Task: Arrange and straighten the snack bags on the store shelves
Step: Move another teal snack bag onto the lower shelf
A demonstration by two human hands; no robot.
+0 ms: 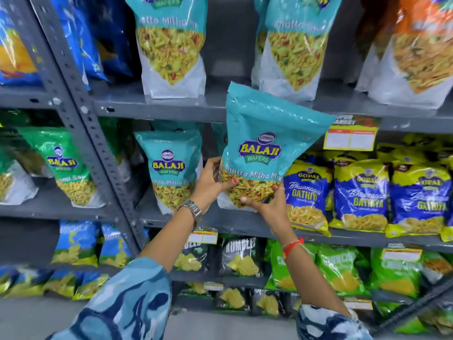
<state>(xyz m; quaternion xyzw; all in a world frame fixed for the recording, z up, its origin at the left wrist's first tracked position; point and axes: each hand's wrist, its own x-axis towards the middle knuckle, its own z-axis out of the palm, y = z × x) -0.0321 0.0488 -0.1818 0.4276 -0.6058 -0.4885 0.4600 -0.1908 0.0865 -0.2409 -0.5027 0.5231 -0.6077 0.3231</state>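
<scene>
A teal Balaji Khatta Mitha Mix bag (264, 133) is held upright in front of the middle shelf (220, 220), its top leaning right and reaching past the upper shelf edge. My left hand (213, 182) grips its lower left side, thumb across the front. My right hand (267, 204) cups its bottom right corner from below. A matching teal bag (171, 165) stands on the same shelf just to the left. Two more teal bags (171, 45) (294, 45) stand on the shelf above.
Blue-and-yellow Gopal Gathiya bags (360, 192) fill the shelf to the right. A green Balaji bag (66, 168) stands beyond the grey upright post (98, 143). Black chip bags (239, 256) and green bags (340, 266) sit below. A yellow price tag (350, 138) hangs above right.
</scene>
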